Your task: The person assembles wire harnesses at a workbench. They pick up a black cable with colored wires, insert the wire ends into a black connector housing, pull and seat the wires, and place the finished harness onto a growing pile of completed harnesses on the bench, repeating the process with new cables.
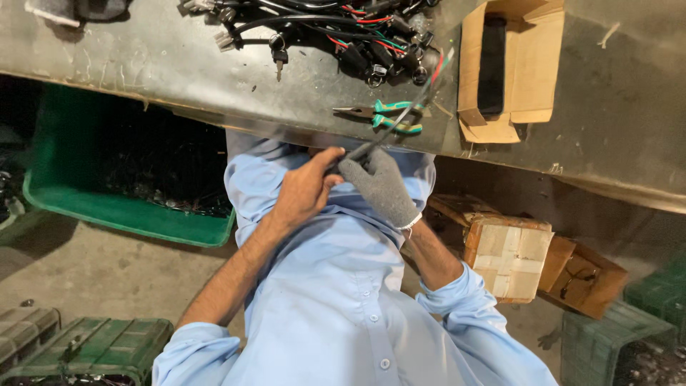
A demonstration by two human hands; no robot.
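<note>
seen from above, a person in a pale blue shirt stands at the edge of a worn metal table (143, 57). both hands meet at chest height just under the table edge. the bare left hand (304, 189) is closed around the near end of a thin black cable (400, 114), likely to steady it. the right hand (379, 186), in a grey knit glove, is clamped on the same cable just beside it. the cable runs up and away over the table edge towards a tangle of black wires with keys (336, 32). green-handled pliers (382, 116) lie under the cable, within easy reach. an open cardboard box (511, 68) sits to the right. below are a concrete floor, a green tub (121, 211) and a taped carton (509, 256).
</note>
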